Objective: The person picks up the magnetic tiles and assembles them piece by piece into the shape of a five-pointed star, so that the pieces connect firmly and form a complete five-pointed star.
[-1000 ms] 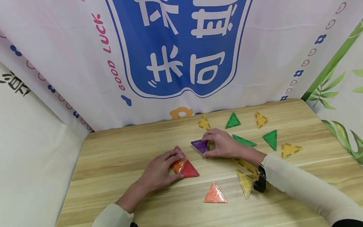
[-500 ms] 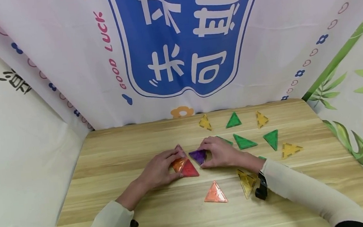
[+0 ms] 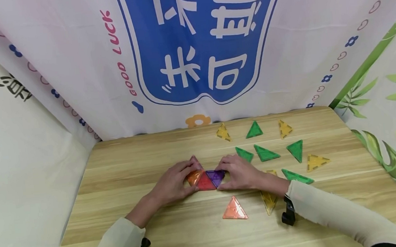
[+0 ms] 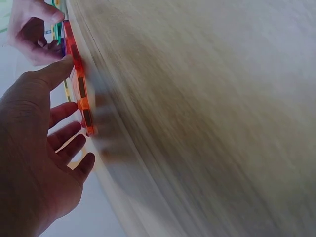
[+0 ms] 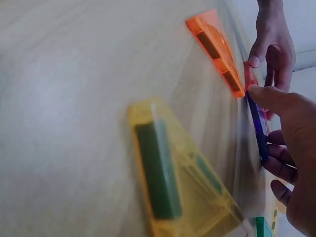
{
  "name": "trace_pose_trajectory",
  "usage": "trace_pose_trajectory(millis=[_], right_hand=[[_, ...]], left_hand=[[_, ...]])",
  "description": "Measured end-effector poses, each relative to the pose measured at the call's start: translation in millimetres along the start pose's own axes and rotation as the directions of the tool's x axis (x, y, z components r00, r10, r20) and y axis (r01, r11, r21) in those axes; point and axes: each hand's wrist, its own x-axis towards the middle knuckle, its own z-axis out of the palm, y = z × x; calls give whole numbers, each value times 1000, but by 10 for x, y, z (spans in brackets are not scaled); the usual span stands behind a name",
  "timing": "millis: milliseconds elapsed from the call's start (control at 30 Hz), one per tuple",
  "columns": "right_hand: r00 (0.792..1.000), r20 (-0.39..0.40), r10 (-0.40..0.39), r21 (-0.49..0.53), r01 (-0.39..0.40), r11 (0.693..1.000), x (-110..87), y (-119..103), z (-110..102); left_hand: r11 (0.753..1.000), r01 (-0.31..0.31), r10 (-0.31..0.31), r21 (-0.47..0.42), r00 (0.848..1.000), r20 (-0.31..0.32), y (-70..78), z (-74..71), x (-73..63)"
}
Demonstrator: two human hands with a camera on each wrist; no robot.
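Note:
Flat on the wooden table [image 3: 134,160], an orange tile [image 3: 193,176], a red tile [image 3: 205,183] and a purple tile [image 3: 216,175] lie edge to edge, with a pink tip [image 3: 196,162] just behind them. My left hand [image 3: 183,181] rests over the orange and red tiles; in the left wrist view its fingers [image 4: 66,111] reach out straight and its thumb touches the tiles' edge [image 4: 79,94]. My right hand [image 3: 230,173] pinches the purple tile [image 5: 257,129] between thumb and curled fingers, holding it against the red one.
A loose orange triangle [image 3: 234,209] and a yellow one [image 3: 269,201] lie near the front. Several green [image 3: 265,153] and yellow [image 3: 315,162] triangles are scattered at the back right. Printed cloth walls [image 3: 195,53] close in three sides of the table.
My right hand carried the purple tile left and toward me, and set it against the red tile. The left hand stayed on the orange and red tiles.

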Motion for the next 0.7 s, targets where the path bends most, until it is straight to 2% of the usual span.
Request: trace_pose_trajectory(millis=[233, 467, 700], right_hand=[[999, 34, -4, 32, 2, 999, -32, -1, -90], [991, 82, -110, 121, 100, 988, -211, -44, -236], [966, 166, -196, 229, 156, 961, -466, -150, -294]], left_hand=[[999, 35, -34, 22, 999, -38, 62, -7, 37], [988, 131, -129, 82, 991, -27, 189, -1, 66], [985, 151, -148, 78, 988, -45, 281, 49, 87]])
